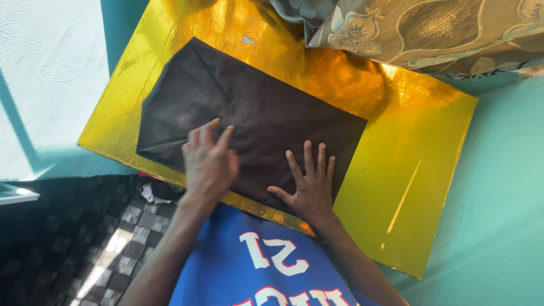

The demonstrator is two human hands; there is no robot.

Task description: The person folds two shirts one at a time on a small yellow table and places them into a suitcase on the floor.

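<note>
While the camera looked straight down from the person's head, a dark brown cloth (249, 116), folded into a rough rectangle, lay flat on a shiny gold board (408, 153). The cloth sat toward the left and middle of the board, its near edge close to the board's near edge. The left hand (208, 161) rested on the near left part of the cloth, fingers (211, 129) held close together and slightly bent, pressing down without gripping anything. The right hand (309, 184) lay palm down on the near middle of the cloth, fingers (307, 154) spread wide and flat, holding nothing. Both hands touched the cloth only from above.

A patterned curtain (430, 31) with pale flowers hung over the far right corner of the board. Pale turquoise walls (498, 204) surrounded the board, and a dark tiled floor (85, 238) showed at lower left. The person wore a blue shirt (249, 266).

To smooth the fold well, it seemed wise to keep one palm anchoring the cloth while the other swept outward toward the edges, keeping pressure even so the layers beneath did not shift or wrinkle.
</note>
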